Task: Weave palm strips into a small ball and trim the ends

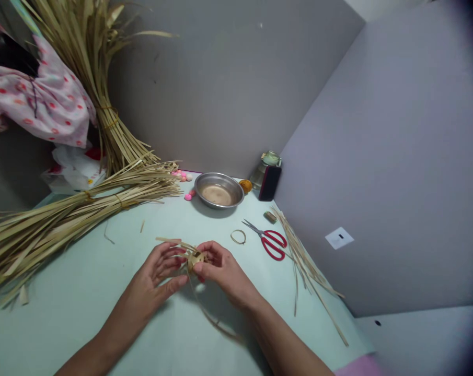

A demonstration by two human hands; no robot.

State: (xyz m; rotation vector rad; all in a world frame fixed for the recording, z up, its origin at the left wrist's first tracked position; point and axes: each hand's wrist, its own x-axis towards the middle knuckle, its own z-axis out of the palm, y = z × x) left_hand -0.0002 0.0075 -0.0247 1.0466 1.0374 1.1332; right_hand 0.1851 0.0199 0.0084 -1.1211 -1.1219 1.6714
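Note:
In the head view my right hand (222,271) pinches a small woven straw piece (196,259) between thumb and fingers. Loose strips stick out of the piece, and a long one (208,316) curves down below it toward my right forearm. My left hand (160,272) is just left of the piece, its fingers curved and apart, its thumb pointing at the piece without closing on it. The left fingertips are close to the strips; whether they touch them I cannot make out. Part of the woven piece is hidden by my right fingers.
Bundled straw strips (114,201) lie at the left; another bundle (103,94) leans on the wall. A metal bowl of liquid (219,194) stands at the back, beside pink pieces (188,197). Red-handled scissors (268,239), a straw ring (238,237), a phone (270,184) and loose strips (307,261) sit rightward.

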